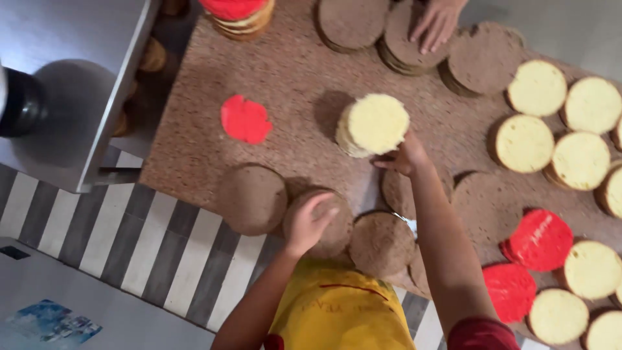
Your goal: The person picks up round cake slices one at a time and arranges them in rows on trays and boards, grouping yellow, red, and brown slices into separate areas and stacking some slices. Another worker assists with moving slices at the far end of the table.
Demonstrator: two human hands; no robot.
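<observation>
bare forearms, yellow apron with faint red lettering, dark red sleeve edge at right arm

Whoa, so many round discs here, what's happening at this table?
A person leans over a cork-covered table spread with round discs. Their left hand rests on a brown disc near the table's edge, while the right hand touches a stack of cream discs. Another person's hand presses on a brown stack at the far side. Red discs lie scattered about.
</observation>
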